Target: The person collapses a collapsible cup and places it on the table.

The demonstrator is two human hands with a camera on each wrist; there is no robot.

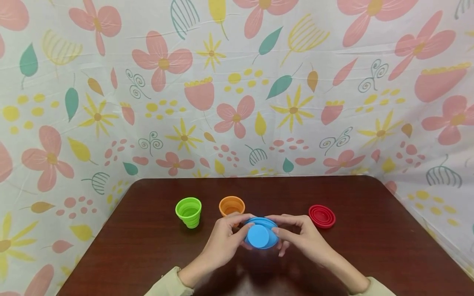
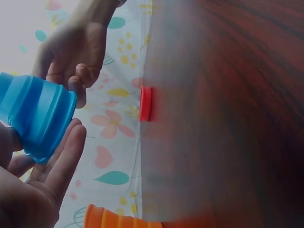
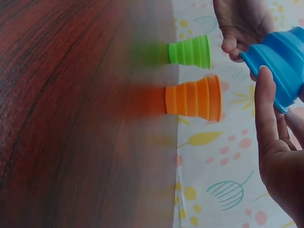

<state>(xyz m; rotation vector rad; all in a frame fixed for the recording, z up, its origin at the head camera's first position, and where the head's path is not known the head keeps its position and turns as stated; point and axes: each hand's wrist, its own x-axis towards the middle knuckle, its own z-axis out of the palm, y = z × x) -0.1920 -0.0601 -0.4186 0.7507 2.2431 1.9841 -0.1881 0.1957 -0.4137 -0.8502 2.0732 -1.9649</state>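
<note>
1. Head view: the blue cup (image 1: 258, 236) is held up between your two hands, in the near middle of the scene, with the bench (image 1: 148, 255) beneath.
2. Your left hand (image 1: 222, 240) grips it from the left, and your right hand (image 1: 309, 240) grips it from the right. The fingers of both are narrowed on the cup, thumbs on the near side and forefingers at the far rim.
3. The relation to mind is the cup's long axis: it runs between your hands, not from one to the other. The round base faces back and up toward you; the wider rim faces away and down toward the bench.
4. Neither hand is nearer, since both touch the cup. The wrist views show its stepped wall drawn out, with fingertips by the rim; exactly how your lower fingers press is partly hidden.
5. Just beyond your left hand, the orange cup (image 1: 231, 204) stands upright, partly covered by that hand. The green cup (image 1: 189, 210) stands upright farther left.
6. The red cup (image 1: 322, 216) lies folded flat on the far right, beyond your right hand.
7. Behind the bench hangs a flower-printed cloth (image 1: 237, 61).
</note>
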